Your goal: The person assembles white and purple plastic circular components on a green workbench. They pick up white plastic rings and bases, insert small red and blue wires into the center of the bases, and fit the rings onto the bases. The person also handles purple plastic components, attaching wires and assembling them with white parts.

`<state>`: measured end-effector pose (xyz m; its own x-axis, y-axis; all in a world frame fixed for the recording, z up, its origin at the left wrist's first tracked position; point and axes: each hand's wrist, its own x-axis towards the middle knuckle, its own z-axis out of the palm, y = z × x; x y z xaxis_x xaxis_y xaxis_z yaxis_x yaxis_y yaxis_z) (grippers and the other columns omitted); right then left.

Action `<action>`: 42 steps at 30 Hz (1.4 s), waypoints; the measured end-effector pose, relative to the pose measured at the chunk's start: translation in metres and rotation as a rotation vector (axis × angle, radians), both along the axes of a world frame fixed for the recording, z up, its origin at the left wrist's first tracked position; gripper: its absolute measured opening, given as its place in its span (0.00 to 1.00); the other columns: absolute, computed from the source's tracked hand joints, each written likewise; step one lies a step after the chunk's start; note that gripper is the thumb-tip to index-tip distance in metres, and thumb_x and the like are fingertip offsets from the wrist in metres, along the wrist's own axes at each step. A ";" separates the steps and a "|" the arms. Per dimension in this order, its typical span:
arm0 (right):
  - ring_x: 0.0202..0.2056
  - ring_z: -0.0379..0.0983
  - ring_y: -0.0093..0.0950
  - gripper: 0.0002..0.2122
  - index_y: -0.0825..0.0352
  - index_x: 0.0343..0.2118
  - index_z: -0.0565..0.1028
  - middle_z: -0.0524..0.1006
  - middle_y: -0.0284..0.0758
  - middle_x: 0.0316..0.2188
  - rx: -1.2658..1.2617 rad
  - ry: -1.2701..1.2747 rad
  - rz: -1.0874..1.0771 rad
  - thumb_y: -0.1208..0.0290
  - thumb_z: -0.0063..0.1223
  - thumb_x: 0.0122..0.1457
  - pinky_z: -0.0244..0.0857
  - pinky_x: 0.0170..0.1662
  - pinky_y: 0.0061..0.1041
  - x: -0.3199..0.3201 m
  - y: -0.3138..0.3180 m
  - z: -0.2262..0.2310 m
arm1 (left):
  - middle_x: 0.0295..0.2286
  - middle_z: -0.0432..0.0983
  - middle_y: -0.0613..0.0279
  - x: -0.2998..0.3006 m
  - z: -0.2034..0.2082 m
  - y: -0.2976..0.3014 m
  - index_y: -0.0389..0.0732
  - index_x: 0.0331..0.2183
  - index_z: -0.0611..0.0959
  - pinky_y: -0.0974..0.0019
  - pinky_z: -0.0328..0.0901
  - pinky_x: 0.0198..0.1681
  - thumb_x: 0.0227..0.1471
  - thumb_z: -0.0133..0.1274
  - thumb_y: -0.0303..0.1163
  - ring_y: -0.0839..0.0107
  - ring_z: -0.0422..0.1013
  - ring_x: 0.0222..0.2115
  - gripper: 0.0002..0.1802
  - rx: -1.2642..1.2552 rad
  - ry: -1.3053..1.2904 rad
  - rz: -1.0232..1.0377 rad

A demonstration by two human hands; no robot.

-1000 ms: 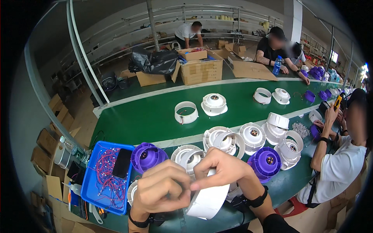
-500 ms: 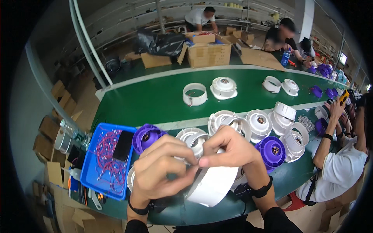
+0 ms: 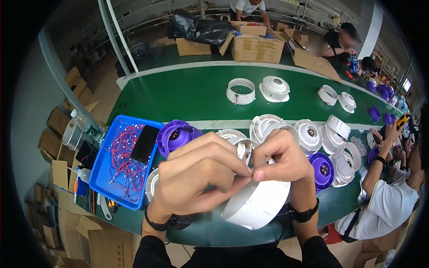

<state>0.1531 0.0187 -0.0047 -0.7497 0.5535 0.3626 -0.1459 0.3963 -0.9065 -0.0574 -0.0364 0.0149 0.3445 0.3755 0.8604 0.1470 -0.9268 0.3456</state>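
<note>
My left hand (image 3: 196, 174) and my right hand (image 3: 286, 161) meet over the near side of the bench, with thumbs and fingertips pinched together. A white plastic ring (image 3: 257, 207) hangs tilted beneath them, its upper rim at my right fingers. What the left fingertips pinch at that rim is too small and covered to make out. A bit of thin red wire (image 3: 247, 154) shows just beyond the fingertips. Behind my hands stand white round fan housings (image 3: 268, 125) and a purple housing (image 3: 178, 136). Another purple housing (image 3: 321, 171) is to the right of my right hand.
A blue tray (image 3: 96, 178) at the left holds red wires with white connectors and a black phone (image 3: 144, 144). Tools and a bottle (image 3: 87, 125) stand beside it. Farther off are a loose white ring (image 3: 241, 91), a white housing (image 3: 274, 89) and a cardboard box (image 3: 258, 48). A co-worker (image 3: 380, 207) sits at right.
The view has shifted, so the bench things sit higher and mostly farther right in the picture. My hands keep the same pinch, with the white ring still beneath them.
</note>
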 end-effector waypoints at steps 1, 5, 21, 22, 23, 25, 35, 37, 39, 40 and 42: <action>0.18 0.58 0.13 0.15 0.67 0.15 0.74 0.66 0.24 0.11 -0.006 0.001 0.002 0.70 0.66 0.54 0.48 0.22 0.20 0.000 0.000 -0.001 | 0.26 0.80 0.53 0.000 0.000 -0.001 0.43 0.20 0.70 0.65 0.67 0.30 0.31 0.66 0.12 0.63 0.75 0.27 0.22 -0.008 -0.002 0.007; 0.19 0.59 0.13 0.15 0.68 0.15 0.74 0.67 0.24 0.11 -0.025 -0.005 0.011 0.71 0.67 0.54 0.49 0.23 0.20 0.000 0.000 0.000 | 0.27 0.80 0.54 0.001 0.002 -0.001 0.44 0.19 0.69 0.65 0.68 0.30 0.31 0.66 0.12 0.63 0.75 0.28 0.22 0.016 0.038 0.009; 0.19 0.61 0.11 0.13 0.68 0.15 0.75 0.70 0.24 0.12 -0.005 -0.033 -0.008 0.73 0.69 0.50 0.51 0.23 0.19 -0.004 0.001 0.001 | 0.28 0.76 0.61 0.003 -0.005 -0.003 0.43 0.17 0.68 0.60 0.69 0.32 0.29 0.63 0.13 0.62 0.71 0.28 0.20 0.036 0.103 0.063; 0.19 0.61 0.12 0.13 0.68 0.15 0.75 0.70 0.24 0.12 -0.007 -0.035 -0.010 0.73 0.69 0.50 0.51 0.23 0.18 -0.005 0.001 0.001 | 0.27 0.75 0.61 0.002 -0.005 -0.003 0.43 0.17 0.68 0.60 0.69 0.32 0.29 0.63 0.13 0.63 0.71 0.28 0.20 0.034 0.108 0.069; 0.19 0.61 0.12 0.13 0.68 0.15 0.75 0.70 0.24 0.12 -0.009 -0.037 -0.012 0.73 0.69 0.50 0.51 0.23 0.18 -0.006 0.000 0.001 | 0.27 0.75 0.61 0.001 -0.005 -0.004 0.43 0.17 0.68 0.60 0.70 0.32 0.29 0.62 0.13 0.63 0.71 0.27 0.20 0.031 0.113 0.075; 0.19 0.61 0.12 0.13 0.68 0.15 0.75 0.70 0.25 0.12 -0.012 -0.036 -0.020 0.73 0.69 0.50 0.51 0.23 0.18 -0.006 0.000 0.001 | 0.27 0.75 0.61 0.002 -0.006 -0.003 0.43 0.16 0.67 0.60 0.69 0.32 0.28 0.62 0.13 0.63 0.70 0.27 0.20 0.023 0.109 0.072; 0.18 0.57 0.10 0.15 0.69 0.16 0.75 0.66 0.21 0.12 -0.195 0.153 -0.086 0.68 0.66 0.55 0.47 0.21 0.17 -0.007 0.000 -0.010 | 0.25 0.75 0.60 -0.005 -0.001 -0.011 0.43 0.15 0.69 0.63 0.68 0.28 0.28 0.62 0.13 0.65 0.68 0.24 0.19 0.086 0.094 -0.070; 0.16 0.55 0.09 0.17 0.70 0.17 0.75 0.65 0.20 0.12 -0.195 0.263 -0.079 0.65 0.65 0.57 0.43 0.19 0.17 -0.004 0.003 -0.016 | 0.26 0.76 0.58 -0.004 0.002 -0.017 0.43 0.16 0.70 0.62 0.68 0.27 0.28 0.62 0.13 0.66 0.69 0.24 0.18 0.119 0.029 -0.042; 0.17 0.54 0.10 0.17 0.69 0.17 0.75 0.64 0.20 0.12 -0.170 0.244 -0.079 0.65 0.65 0.56 0.43 0.19 0.17 0.000 0.004 -0.015 | 0.26 0.78 0.55 -0.003 0.004 -0.019 0.43 0.19 0.71 0.62 0.68 0.28 0.29 0.63 0.13 0.64 0.70 0.25 0.19 0.151 -0.003 0.072; 0.17 0.54 0.10 0.17 0.69 0.17 0.75 0.64 0.20 0.12 -0.157 0.235 -0.079 0.65 0.65 0.56 0.43 0.19 0.18 0.002 0.004 -0.015 | 0.27 0.78 0.54 -0.003 0.007 -0.018 0.43 0.20 0.71 0.62 0.68 0.29 0.30 0.64 0.13 0.64 0.71 0.25 0.19 0.117 0.020 0.106; 0.17 0.53 0.10 0.17 0.68 0.16 0.74 0.63 0.20 0.12 -0.156 0.193 -0.058 0.65 0.65 0.56 0.43 0.19 0.18 0.001 0.004 -0.012 | 0.28 0.78 0.53 -0.006 0.011 -0.014 0.43 0.21 0.71 0.61 0.68 0.31 0.30 0.64 0.13 0.63 0.72 0.27 0.20 0.050 0.069 0.176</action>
